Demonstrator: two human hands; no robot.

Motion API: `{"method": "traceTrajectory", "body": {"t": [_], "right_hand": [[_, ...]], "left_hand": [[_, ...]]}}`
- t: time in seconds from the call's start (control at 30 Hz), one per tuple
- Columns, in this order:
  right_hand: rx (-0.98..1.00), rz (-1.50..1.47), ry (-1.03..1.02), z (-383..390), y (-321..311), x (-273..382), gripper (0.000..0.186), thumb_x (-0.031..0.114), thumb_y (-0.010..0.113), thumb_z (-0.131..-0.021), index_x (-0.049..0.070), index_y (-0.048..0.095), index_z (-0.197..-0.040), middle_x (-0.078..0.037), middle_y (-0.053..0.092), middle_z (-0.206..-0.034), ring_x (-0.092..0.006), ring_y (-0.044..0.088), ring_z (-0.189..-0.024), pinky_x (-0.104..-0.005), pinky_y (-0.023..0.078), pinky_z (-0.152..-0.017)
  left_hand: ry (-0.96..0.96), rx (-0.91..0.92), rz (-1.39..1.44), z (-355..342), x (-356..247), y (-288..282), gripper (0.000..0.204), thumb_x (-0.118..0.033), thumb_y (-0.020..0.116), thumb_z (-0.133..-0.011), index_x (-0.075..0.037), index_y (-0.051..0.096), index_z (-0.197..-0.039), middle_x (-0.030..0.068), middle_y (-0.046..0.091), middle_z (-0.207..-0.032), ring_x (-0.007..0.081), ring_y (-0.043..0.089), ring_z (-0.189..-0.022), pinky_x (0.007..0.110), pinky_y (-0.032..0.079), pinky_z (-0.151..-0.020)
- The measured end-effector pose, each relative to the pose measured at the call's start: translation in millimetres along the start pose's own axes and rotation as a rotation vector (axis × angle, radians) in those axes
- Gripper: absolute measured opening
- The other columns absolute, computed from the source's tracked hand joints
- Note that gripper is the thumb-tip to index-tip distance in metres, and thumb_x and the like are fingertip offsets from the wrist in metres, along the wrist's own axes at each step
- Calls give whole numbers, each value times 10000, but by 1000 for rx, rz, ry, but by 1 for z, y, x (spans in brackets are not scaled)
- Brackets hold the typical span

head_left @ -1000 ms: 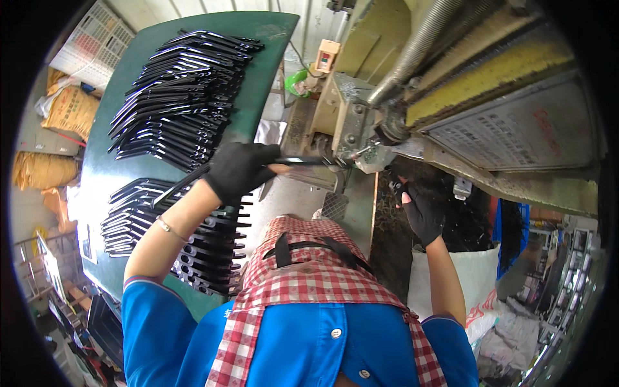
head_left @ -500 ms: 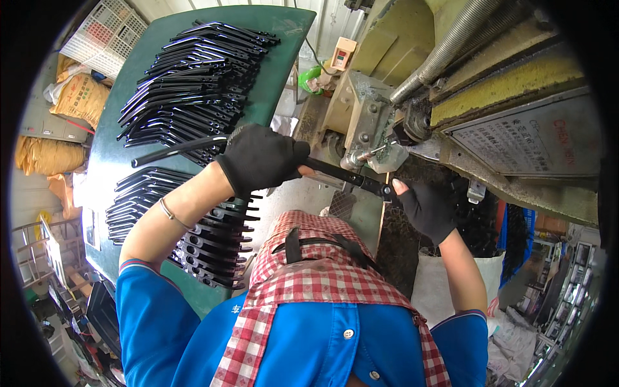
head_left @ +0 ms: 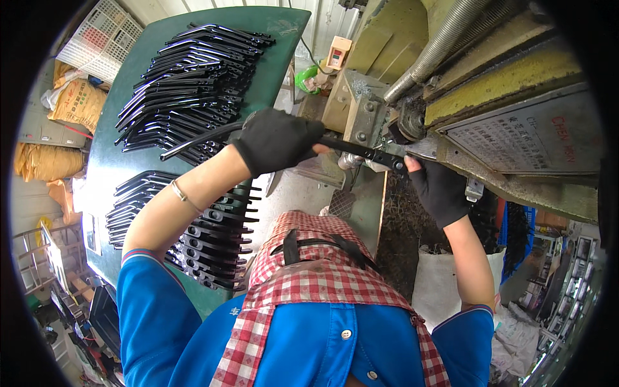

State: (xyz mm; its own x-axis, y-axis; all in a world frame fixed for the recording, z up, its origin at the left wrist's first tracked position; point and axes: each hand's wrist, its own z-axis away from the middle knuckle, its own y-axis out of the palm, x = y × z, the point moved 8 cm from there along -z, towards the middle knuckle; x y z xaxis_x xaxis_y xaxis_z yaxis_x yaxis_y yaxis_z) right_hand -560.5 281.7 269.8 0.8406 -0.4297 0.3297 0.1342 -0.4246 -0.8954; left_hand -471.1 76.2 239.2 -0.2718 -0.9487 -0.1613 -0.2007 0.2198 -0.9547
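Note:
A bent black metal tube [head_left: 353, 149] spans between my hands, in front of the machine's metal block [head_left: 366, 119]. My left hand [head_left: 278, 142], in a black glove with bare fingertips, is closed round its middle. The bent tail of the tube sticks out to the left over the table. At the tube's flattened right end, where holes show, my gloved right hand [head_left: 440, 192] grips the tip between thumb and fingers. The fingers beneath the tip are partly hidden. The flattened end is close to a metal pin on the machine; whether they touch I cannot tell.
A green table [head_left: 284, 26] on the left bears stacked bent black tubes [head_left: 193, 84] and a second pile [head_left: 213, 238] nearer me. The yellow-green machine [head_left: 509, 84] with a spring hose [head_left: 429, 48] overhangs the right. Below it are a white sack [head_left: 429, 277] and a foot pedal [head_left: 342, 203].
Both hands have carried the tube to the right and slightly away from me, closer to the machine. The flattened end has turned so its holes show more.

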Motion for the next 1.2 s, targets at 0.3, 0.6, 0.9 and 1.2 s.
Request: {"method": "traceTrajectory", "body": {"t": [0.3,0.6,0.9,1.2], "right_hand": [[32,0,8,6,6,-28,314,301,573,-955,59,629,-1147,-173,638,-1123,-389,578,-1060,-466,437,-914],[227,1,271,9,40,-56,381,370,511,-975,40,633,-1121,-188,649,-1088,-375,597,-1044,-439,451,-904],[41,46,310,24,59,-71,405,376,486,-976,11,659,-1001,-238,652,-950,-401,620,-911,-439,478,-769],[-304,-310,-103,50,42,31,82,121,602,-875,56,576,-832,-92,573,-721,-250,564,-630,-354,452,-616]], "left_hand": [[9,144,6,-28,16,11,349,-470,566,-898,-122,564,-861,113,597,-618,348,600,-551,456,447,-511],[58,259,117,-35,20,18,355,-468,535,-923,-117,584,-902,153,578,-605,380,605,-594,490,457,-557],[78,242,88,-35,26,43,333,-459,551,-913,-135,595,-973,150,633,-716,381,637,-689,483,489,-606],[46,289,160,-27,30,46,238,-309,666,-829,-131,601,-974,138,650,-779,356,646,-747,467,496,-663]]}}
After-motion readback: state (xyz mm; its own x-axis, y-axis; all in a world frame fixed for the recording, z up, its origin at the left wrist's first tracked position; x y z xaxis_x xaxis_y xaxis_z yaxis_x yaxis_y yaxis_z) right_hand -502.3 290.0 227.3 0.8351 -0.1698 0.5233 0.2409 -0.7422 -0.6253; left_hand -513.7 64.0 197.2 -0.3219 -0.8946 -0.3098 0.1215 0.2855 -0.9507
